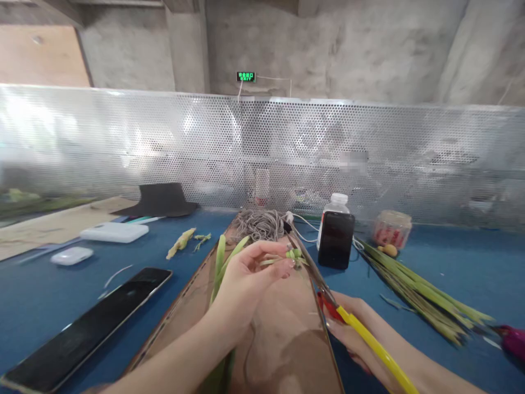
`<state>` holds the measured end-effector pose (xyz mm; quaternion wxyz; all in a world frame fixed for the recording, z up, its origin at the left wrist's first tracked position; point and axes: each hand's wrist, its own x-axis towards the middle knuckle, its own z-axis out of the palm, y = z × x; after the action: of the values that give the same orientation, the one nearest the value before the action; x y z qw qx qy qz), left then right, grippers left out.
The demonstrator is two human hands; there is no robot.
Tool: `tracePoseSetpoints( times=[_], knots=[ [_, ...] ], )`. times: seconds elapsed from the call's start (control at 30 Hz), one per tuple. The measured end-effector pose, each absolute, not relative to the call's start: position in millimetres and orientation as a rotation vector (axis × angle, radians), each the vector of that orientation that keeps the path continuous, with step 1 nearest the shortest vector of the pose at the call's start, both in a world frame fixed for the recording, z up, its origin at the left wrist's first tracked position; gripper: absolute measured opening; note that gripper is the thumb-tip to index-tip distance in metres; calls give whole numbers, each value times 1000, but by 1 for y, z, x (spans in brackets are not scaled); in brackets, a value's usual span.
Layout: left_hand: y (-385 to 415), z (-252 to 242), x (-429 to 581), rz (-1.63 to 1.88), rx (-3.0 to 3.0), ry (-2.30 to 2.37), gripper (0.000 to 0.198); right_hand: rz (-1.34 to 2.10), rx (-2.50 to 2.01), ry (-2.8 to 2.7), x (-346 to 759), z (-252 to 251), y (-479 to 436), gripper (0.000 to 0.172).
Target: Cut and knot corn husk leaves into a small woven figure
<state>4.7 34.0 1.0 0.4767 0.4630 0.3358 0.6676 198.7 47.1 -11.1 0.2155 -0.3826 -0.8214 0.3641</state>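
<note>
My left hand (250, 271) is raised over the brown board and closed in a pinch. Between its thumb and fingertips is a small knotted piece of green leaf (293, 254), with thin strips sticking out. Longer green leaves (220, 257) extend behind and below that hand. On the right, my right hand (353, 323) is wrapped round a pair of scissors (322, 284) with yellow and red handles. Their metal blades point up and to the left, close beside the leaf piece. Whether the blades touch it I cannot tell.
A bundle of grey cord (262, 224) lies at the board's (287, 339) far end. To the right are a bottle (339, 201), a black device (336, 241), a jar (392, 229) and long leaves (422, 290). A large phone (90, 325) and white case (115, 232) lie left.
</note>
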Motion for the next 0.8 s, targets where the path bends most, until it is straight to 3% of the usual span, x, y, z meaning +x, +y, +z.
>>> tracePoseSetpoints(
  times=[0.8],
  knots=[
    [31,4,8,1634,1113,818,13,931,-1057,-2253,195,-12,44,36]
  ],
)
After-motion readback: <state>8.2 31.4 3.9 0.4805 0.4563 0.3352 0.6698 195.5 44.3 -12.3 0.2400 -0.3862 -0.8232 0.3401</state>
